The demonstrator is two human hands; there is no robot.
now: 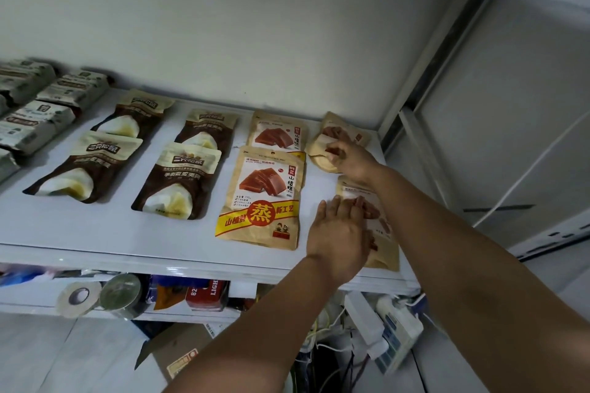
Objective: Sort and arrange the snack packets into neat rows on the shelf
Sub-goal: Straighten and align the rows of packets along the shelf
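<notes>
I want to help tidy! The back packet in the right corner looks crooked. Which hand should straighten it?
Probably the right. The right hand grips that back packet. The left hand lies flat on the front packet, nearer the shelf edge.

The left grip [338, 233] and right grip [354, 159] are bare, like both forearms [463, 249].
</notes>
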